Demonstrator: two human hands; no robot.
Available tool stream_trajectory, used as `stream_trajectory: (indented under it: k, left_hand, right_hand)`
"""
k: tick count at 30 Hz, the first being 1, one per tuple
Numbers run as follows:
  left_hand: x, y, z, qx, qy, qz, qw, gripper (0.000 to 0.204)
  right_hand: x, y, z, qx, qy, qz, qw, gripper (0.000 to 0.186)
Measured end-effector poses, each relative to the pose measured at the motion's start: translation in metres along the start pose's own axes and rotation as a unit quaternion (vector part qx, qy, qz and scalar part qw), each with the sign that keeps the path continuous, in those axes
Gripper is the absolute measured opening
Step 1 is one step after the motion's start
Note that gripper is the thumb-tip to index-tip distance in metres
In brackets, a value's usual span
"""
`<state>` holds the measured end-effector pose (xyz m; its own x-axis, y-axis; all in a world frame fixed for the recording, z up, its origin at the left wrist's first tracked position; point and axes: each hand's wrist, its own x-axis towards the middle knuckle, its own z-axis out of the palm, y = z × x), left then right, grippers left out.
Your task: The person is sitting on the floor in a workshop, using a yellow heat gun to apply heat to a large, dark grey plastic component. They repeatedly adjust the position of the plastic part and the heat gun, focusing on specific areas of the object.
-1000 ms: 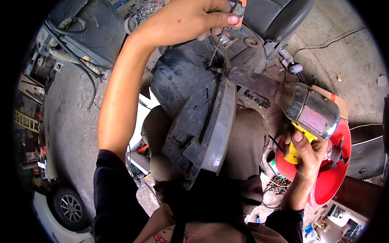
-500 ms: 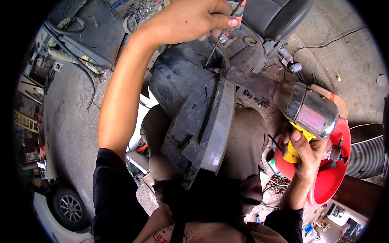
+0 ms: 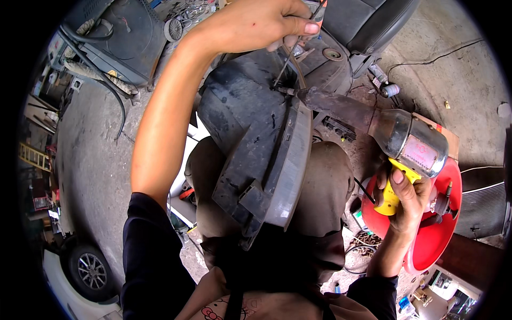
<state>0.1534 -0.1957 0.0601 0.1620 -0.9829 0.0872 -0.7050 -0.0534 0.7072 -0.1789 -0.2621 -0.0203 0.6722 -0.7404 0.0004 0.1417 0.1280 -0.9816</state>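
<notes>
A black plastic lamp housing with a clear lens edge (image 3: 240, 106) rests across my knees. My left hand (image 3: 277, 26) is raised above it, fingers closed on a thin dark rod (image 3: 287, 62) whose lower tip touches the housing at a dark recess near its upper right. My right hand (image 3: 402, 194) grips the yellow handle of a hot-air gun with a scuffed metal body (image 3: 397, 138) and long tapered barrel. The gun's narrow nozzle meets the housing beside the rod's tip. An orange-and-white object behind my left fingers is mostly hidden.
A red tub (image 3: 434, 240) holding parts stands at right, beside a radiator (image 3: 477, 205). A black seat (image 3: 368, 24) lies ahead, with cans (image 3: 389, 90) near it. Grey panels with hoses (image 3: 120, 40) are at upper left, a car wheel (image 3: 92, 271) at lower left. Cables cross the floor.
My left hand and the rod have shifted slightly right and up. The gun in my right hand has moved a little right. The housing stays nearly in place.
</notes>
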Motion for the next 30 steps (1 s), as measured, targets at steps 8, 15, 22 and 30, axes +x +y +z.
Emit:
stream_trajectory:
  k: [8,15,22,30]
  left_hand:
    - [0.012,-0.007,0.007,-0.008,-0.013,-0.010,1.000,0.031]
    - [0.010,-0.002,0.005,-0.017,-0.029,-0.008,0.999,0.031]
    - [0.012,-0.002,0.008,-0.040,-0.028,-0.008,0.999,0.031]
    - [0.017,-0.009,0.013,-0.037,-0.022,-0.037,0.998,0.029]
  right_hand:
    - [0.001,0.008,0.000,0.022,0.001,0.006,1.000,0.041]
    - [0.002,0.013,-0.007,0.012,-0.011,-0.003,1.000,0.045]
    - [0.002,0.014,-0.012,0.019,-0.023,0.008,1.000,0.045]
    - [0.001,0.010,-0.007,0.021,-0.003,0.004,1.000,0.044]
